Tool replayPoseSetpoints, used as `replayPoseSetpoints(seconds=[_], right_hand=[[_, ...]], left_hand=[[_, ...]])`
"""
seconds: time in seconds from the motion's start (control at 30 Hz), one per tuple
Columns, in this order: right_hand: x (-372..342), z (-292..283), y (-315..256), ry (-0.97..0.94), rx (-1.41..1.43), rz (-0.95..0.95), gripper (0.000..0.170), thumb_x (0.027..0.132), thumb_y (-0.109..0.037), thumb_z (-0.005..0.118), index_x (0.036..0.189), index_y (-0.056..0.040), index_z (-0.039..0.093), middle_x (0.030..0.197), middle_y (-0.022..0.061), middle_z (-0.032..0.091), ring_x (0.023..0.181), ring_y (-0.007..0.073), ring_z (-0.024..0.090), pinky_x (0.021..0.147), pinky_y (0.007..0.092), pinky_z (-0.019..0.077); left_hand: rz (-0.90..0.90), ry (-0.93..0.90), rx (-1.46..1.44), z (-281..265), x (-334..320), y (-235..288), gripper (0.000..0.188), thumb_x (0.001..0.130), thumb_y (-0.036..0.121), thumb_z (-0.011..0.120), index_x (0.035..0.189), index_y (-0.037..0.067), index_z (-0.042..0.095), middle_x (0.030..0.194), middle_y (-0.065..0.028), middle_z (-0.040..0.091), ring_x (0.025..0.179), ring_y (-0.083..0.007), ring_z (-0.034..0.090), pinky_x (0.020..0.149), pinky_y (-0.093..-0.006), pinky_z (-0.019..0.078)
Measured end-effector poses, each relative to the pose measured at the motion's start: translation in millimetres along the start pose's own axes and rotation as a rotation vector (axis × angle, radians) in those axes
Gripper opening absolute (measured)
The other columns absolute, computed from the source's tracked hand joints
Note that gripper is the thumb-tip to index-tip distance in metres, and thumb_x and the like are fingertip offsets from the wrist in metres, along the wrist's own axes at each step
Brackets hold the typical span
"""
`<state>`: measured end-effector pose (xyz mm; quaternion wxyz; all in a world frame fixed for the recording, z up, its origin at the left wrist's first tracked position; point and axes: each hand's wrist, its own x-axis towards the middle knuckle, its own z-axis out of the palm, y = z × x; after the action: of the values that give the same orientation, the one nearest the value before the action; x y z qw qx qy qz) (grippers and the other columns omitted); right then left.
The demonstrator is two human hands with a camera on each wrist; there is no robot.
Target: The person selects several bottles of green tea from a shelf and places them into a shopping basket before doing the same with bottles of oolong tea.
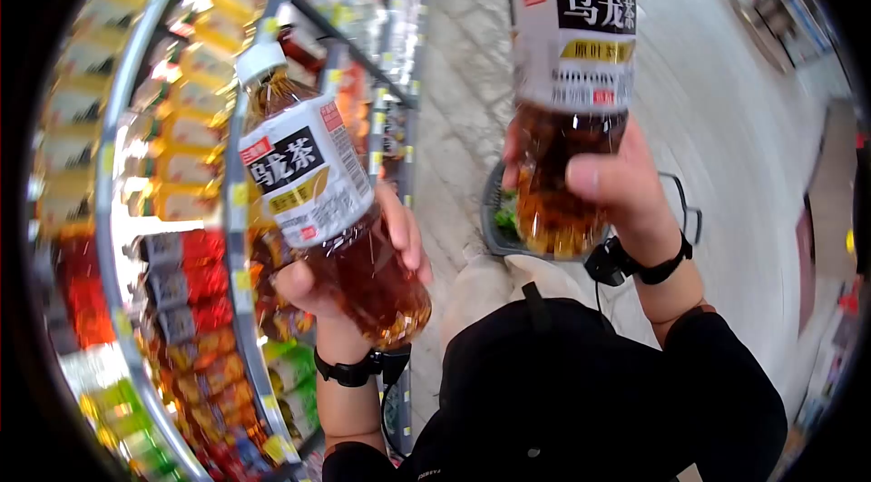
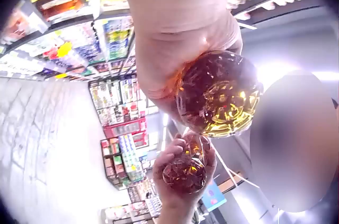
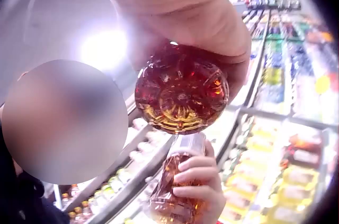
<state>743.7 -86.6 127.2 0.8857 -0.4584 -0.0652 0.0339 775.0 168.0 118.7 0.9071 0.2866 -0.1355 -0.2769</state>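
Note:
My left hand (image 1: 358, 269) grips the lower part of a bottle of oolong tea (image 1: 313, 182), which leans to the left with its white cap up. In my right hand (image 1: 626, 178) is a second oolong tea bottle (image 1: 573, 55), held upright and higher; its cap lies beyond the head view's top edge. Both bottles have white labels with black and red print and brown tea inside. The left wrist view looks at one bottle's base (image 2: 220, 94) in the palm, and the right wrist view shows the other base (image 3: 181, 94) under the fingers.
Shelves of packaged goods (image 1: 190, 282) run close along the left side. Below the right hand, a grey basket (image 1: 494, 232) with something green inside stands on the tiled floor (image 1: 463, 73). Another display (image 1: 785, 10) is at the far right.

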Motion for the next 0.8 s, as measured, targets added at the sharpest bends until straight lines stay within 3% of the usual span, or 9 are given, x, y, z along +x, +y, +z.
replayPoseSetpoints(seconds=[0.07, 0.2, 0.27, 0.37, 0.47, 0.57, 0.63, 0.73, 0.8], right_hand=[[6, -56, 20, 0.222, -0.074, 0.043, 0.044, 0.080, -0.013, 0.070, 0.118, 0.0001, 0.050, 0.101, 0.0132, 0.064, 0.084, 0.0213, 0.067, 0.079, 0.0356, 0.0552], [-13, -167, 97, 0.600, -0.038, 0.257, 0.044, 0.081, -0.011, 0.069, 0.119, -0.0022, 0.049, 0.103, 0.0086, 0.062, 0.088, 0.0171, 0.063, 0.079, 0.0344, 0.0534], [-47, -214, 198, 0.810, -0.065, 0.297, 0.040, 0.083, -0.009, 0.066, 0.118, -0.0012, 0.049, 0.096, 0.0097, 0.063, 0.080, 0.0201, 0.066, 0.073, 0.0349, 0.0555], [-86, -285, 311, 0.964, -0.125, 0.582, 0.037, 0.080, -0.011, 0.068, 0.113, -0.0023, 0.055, 0.088, 0.0052, 0.063, 0.075, 0.0149, 0.063, 0.066, 0.0304, 0.0535], [-131, -358, 443, 0.996, -0.066, 0.769, 0.031, 0.077, -0.011, 0.069, 0.106, -0.0018, 0.059, 0.086, 0.0049, 0.064, 0.071, 0.0122, 0.060, 0.063, 0.0284, 0.0496], [-145, -397, 534, 1.001, -0.367, 0.823, 0.040, 0.077, -0.013, 0.072, 0.112, 0.0016, 0.056, 0.089, 0.0060, 0.064, 0.074, 0.0129, 0.060, 0.066, 0.0280, 0.0496], [-154, -414, 570, 0.958, -0.521, 0.746, 0.054, 0.077, -0.018, 0.075, 0.120, 0.0031, 0.050, 0.093, 0.0094, 0.064, 0.079, 0.0157, 0.062, 0.069, 0.0295, 0.0505], [-148, -431, 560, 0.861, -0.481, 0.608, 0.081, 0.075, -0.033, 0.079, 0.135, 0.0032, 0.038, 0.111, 0.0201, 0.062, 0.098, 0.0283, 0.064, 0.083, 0.0355, 0.0507], [-173, -451, 552, 1.028, -1.067, 0.544, 0.076, 0.075, -0.034, 0.078, 0.132, 0.0016, 0.043, 0.110, 0.0223, 0.060, 0.100, 0.0377, 0.060, 0.089, 0.0439, 0.0469]], left_hand=[[-0.148, 0.033, 0.175, -57, 30, -24, 0.073, 0.073, 0.051, 0.073, 0.107, -0.009, 0.049, 0.094, -0.0163, 0.058, 0.083, -0.0270, 0.065, 0.074, -0.0416, 0.0581], [-0.274, 0.283, 0.466, -161, 69, -121, 0.054, 0.079, 0.013, 0.073, 0.123, -0.001, 0.044, 0.104, -0.0127, 0.060, 0.090, -0.0266, 0.067, 0.080, -0.0400, 0.0565], [-0.415, 0.333, 0.569, -249, 58, -184, 0.062, 0.077, 0.002, 0.072, 0.129, 0.004, 0.038, 0.106, -0.0109, 0.061, 0.090, -0.0237, 0.066, 0.082, -0.0377, 0.0553], [-0.525, 0.405, 0.813, -343, 38, -301, 0.056, 0.075, 0.004, 0.074, 0.122, 0.004, 0.044, 0.103, -0.0097, 0.062, 0.086, -0.0184, 0.065, 0.077, -0.0331, 0.0539], [-0.772, 0.550, 0.665, -409, 10, -412, 0.056, 0.074, 0.006, 0.075, 0.121, 0.004, 0.045, 0.105, -0.0095, 0.062, 0.090, -0.0181, 0.063, 0.077, -0.0327, 0.0527], [-0.771, 0.615, 0.956, -469, -11, -509, 0.059, 0.072, 0.010, 0.078, 0.121, 0.003, 0.045, 0.107, -0.0104, 0.062, 0.092, -0.0194, 0.063, 0.078, -0.0321, 0.0520], [-0.856, 0.569, 1.191, -476, -2, -532, 0.064, 0.072, 0.019, 0.079, 0.124, 0.001, 0.044, 0.108, -0.0149, 0.063, 0.092, -0.0235, 0.064, 0.081, -0.0336, 0.0510], [-0.656, 0.398, 1.275, -497, 7, -542, 0.072, 0.077, 0.021, 0.076, 0.134, -0.001, 0.038, 0.110, -0.0197, 0.062, 0.098, -0.0330, 0.063, 0.087, -0.0390, 0.0487], [-0.390, 0.213, 1.662, -507, 5, -525, 0.068, 0.080, 0.021, 0.074, 0.134, -0.002, 0.040, 0.116, -0.0232, 0.060, 0.106, -0.0364, 0.060, 0.092, -0.0404, 0.0464]])
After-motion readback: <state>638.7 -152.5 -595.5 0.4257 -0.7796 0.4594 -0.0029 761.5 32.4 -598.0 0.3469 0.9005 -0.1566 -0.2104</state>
